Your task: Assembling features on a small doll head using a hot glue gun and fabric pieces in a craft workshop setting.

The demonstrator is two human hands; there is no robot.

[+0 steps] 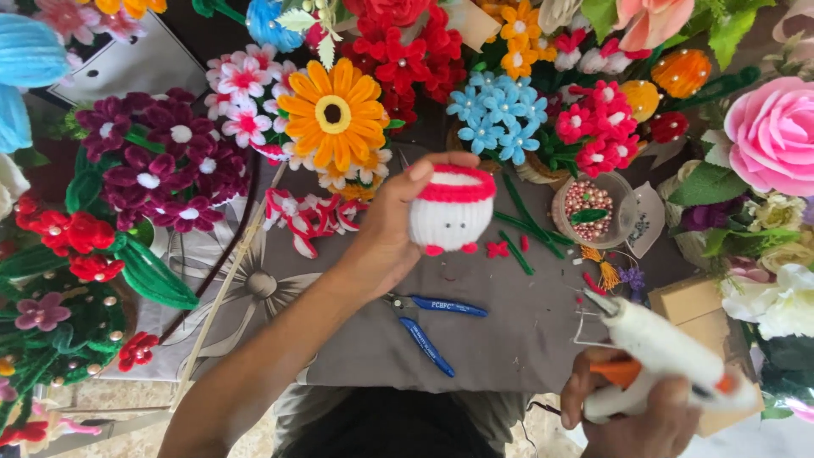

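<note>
Fingers of the left hand (386, 233) are pinching a fluffy white ornament (451, 212), likely light and squashy, at its nine-o'clock side; the right hand (627, 407) is clenching a glue gun (666, 352).

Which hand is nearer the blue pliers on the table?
Left. The left hand holds a white cup just above the pliers; the right hand grips a glue gun farther off to the right.

Glue gun (670, 360) handle hidden in right hand (627, 416).
</note>
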